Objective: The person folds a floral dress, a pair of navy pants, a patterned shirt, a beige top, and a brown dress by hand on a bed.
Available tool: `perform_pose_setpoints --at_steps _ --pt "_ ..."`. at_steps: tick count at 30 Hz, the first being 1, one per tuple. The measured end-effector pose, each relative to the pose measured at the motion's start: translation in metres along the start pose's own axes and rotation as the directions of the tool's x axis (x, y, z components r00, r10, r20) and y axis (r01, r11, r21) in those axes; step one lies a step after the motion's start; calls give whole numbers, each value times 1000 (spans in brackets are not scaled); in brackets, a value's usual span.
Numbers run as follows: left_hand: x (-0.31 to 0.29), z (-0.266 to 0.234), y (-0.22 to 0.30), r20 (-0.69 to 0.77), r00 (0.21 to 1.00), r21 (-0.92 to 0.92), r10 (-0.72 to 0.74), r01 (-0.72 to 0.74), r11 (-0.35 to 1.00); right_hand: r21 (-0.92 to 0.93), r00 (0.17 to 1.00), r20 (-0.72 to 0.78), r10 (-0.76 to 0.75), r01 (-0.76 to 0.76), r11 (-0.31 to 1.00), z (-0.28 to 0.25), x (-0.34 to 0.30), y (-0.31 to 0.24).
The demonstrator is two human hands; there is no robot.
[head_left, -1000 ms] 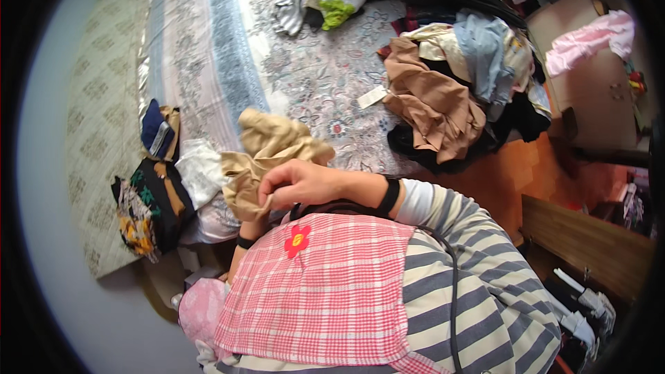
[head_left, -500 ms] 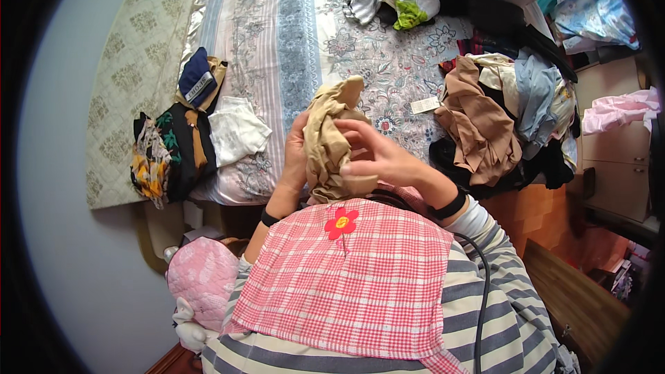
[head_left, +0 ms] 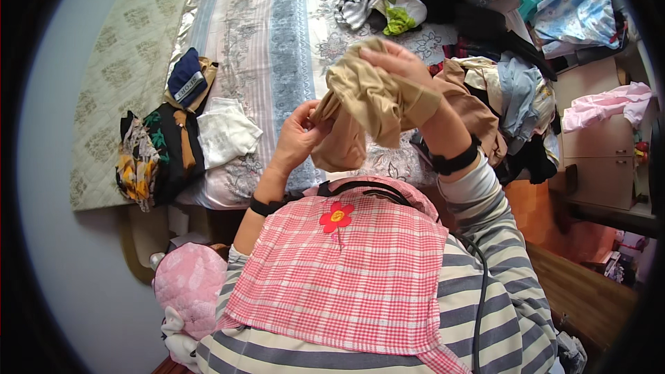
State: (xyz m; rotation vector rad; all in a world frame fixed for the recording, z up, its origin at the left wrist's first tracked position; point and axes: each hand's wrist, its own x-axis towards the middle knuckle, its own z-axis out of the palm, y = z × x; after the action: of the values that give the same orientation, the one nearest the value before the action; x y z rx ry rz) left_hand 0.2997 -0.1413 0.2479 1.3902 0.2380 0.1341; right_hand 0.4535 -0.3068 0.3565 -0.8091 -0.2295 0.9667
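Note:
A crumpled tan garment [head_left: 364, 100] is held up between my hands over the near part of the bed; its exact kind does not show. My left hand [head_left: 301, 137] pinches the left side of the cloth. Higher up and to the right, my right hand [head_left: 402, 66] grips the top folds, with its fingers partly blurred. Loose cloth hangs between the hands and drapes over the right wrist. To the right, behind my right forearm, lies a brown garment [head_left: 474, 114] in a heap of clothes.
A floral-patterned bed sheet [head_left: 287, 48] spreads ahead. On its left are a folded white cloth [head_left: 228, 133], a navy and tan bundle [head_left: 187, 79] and dark printed clothes [head_left: 142, 166]. Black and white clothes [head_left: 381, 3] lie farther back. A pink garment [head_left: 606, 107] hangs over a cabinet [head_left: 592, 180].
My right hand has moved up and away, lifting and spreading the tan garment. My left hand has shifted to its lower left side. The view has shifted slightly.

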Motion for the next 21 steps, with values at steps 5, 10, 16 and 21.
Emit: perform_pose_setpoints --at_steps 5,10,16,21 --pt "8 -11 3 55 997 230 -50 36 972 23 970 244 -6 1 1000 1 33 -39" --pt "8 -10 30 51 970 -242 -240 245 939 -4 568 629 -531 686 728 6 58 -46" --pt "14 -27 51 323 946 -874 19 290 391 -671 934 26 -356 280 686 -71 48 11" --pt "18 -62 32 115 990 -910 -77 136 392 -712 992 60 -115 123 691 -56 -8 85"
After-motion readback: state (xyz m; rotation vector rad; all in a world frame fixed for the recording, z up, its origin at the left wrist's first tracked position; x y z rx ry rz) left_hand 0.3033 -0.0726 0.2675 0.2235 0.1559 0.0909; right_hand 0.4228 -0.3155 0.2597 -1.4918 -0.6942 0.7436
